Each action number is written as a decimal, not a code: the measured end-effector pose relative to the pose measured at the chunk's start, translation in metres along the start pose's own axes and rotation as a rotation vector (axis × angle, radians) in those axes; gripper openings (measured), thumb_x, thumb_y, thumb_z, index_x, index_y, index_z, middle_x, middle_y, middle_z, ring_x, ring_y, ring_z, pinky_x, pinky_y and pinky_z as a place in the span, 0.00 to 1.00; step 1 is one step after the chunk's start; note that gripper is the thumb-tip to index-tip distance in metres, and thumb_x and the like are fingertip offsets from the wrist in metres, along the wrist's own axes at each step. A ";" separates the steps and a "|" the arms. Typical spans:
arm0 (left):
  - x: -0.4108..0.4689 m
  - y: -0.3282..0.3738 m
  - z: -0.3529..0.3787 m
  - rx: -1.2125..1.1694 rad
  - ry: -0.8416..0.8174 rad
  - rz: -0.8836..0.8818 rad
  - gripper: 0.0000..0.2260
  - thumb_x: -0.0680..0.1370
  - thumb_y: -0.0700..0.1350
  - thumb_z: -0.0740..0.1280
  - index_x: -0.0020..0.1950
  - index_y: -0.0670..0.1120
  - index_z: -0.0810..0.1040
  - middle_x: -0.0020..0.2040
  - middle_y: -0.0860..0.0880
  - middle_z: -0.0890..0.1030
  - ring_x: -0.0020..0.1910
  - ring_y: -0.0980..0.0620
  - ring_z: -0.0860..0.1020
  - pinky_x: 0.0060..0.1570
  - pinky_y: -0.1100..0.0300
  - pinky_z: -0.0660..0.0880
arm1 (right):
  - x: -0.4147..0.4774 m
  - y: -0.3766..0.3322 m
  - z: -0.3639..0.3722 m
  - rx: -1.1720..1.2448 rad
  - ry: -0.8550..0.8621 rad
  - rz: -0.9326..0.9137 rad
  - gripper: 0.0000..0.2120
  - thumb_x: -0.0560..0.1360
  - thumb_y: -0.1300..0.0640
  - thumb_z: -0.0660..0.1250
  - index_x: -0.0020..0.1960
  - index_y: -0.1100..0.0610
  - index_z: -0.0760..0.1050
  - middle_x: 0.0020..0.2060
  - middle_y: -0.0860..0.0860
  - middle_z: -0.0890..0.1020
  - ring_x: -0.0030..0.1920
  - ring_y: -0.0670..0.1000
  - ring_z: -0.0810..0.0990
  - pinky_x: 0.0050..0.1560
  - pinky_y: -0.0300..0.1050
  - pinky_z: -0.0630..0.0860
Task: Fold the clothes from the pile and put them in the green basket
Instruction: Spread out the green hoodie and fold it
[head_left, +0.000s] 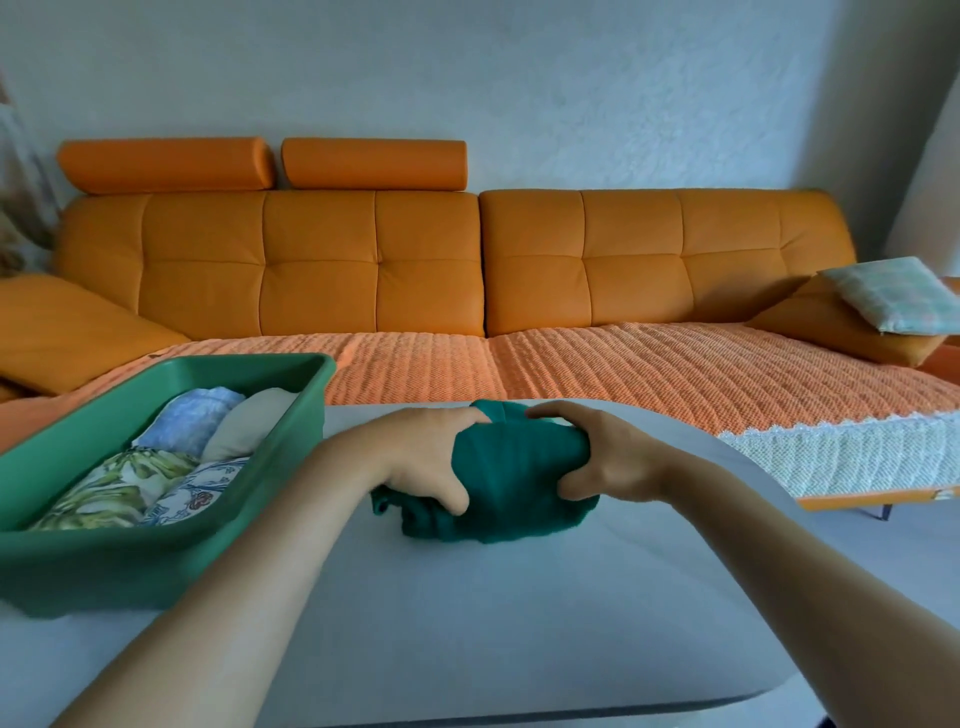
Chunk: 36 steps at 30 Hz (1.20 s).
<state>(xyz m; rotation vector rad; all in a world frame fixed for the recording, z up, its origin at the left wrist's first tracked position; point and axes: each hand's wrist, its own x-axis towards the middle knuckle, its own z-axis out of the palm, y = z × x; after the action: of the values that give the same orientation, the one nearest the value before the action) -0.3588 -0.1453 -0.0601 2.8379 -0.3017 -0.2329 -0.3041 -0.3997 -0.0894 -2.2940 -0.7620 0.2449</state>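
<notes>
Both hands clutch a teal garment (519, 473) bunched on the grey bench (467, 623). The left hand (421, 457) grips its left side, thumb in front, and the right hand (613, 462) clenches its right side, fingers (558, 415) curled over the top. The green basket (104, 564) stands on the bench just left of the left arm and holds four folded pieces (171, 462). Behind it all is an orange sofa (363, 260), with a pale pillow (891, 296) at its right end.

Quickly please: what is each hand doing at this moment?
Left hand: grips the teal garment.
Right hand: grips the same garment.
</notes>
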 end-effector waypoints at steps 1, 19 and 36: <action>-0.004 -0.004 -0.008 -0.140 -0.076 -0.006 0.36 0.62 0.50 0.77 0.67 0.62 0.67 0.51 0.57 0.80 0.47 0.56 0.80 0.46 0.54 0.80 | -0.003 -0.002 -0.001 0.123 0.006 -0.014 0.37 0.61 0.51 0.74 0.68 0.39 0.69 0.55 0.50 0.79 0.50 0.52 0.82 0.47 0.47 0.82; 0.048 0.007 0.028 0.171 0.520 0.034 0.19 0.83 0.45 0.53 0.74 0.54 0.68 0.72 0.53 0.73 0.68 0.49 0.71 0.68 0.51 0.65 | 0.078 0.023 0.026 0.353 0.210 0.296 0.22 0.79 0.39 0.65 0.67 0.50 0.74 0.58 0.51 0.81 0.55 0.52 0.80 0.49 0.44 0.75; 0.090 -0.037 0.049 -0.397 0.713 -0.224 0.14 0.83 0.41 0.56 0.61 0.52 0.77 0.58 0.54 0.81 0.52 0.52 0.78 0.46 0.58 0.74 | 0.086 0.008 0.042 -0.159 0.097 0.225 0.22 0.85 0.45 0.46 0.74 0.44 0.70 0.74 0.47 0.70 0.74 0.52 0.66 0.73 0.47 0.58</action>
<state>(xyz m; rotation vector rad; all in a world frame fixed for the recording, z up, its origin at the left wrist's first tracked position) -0.2741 -0.1438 -0.1294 2.3591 0.1948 0.6009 -0.2464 -0.3307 -0.1223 -2.5245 -0.4887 0.1780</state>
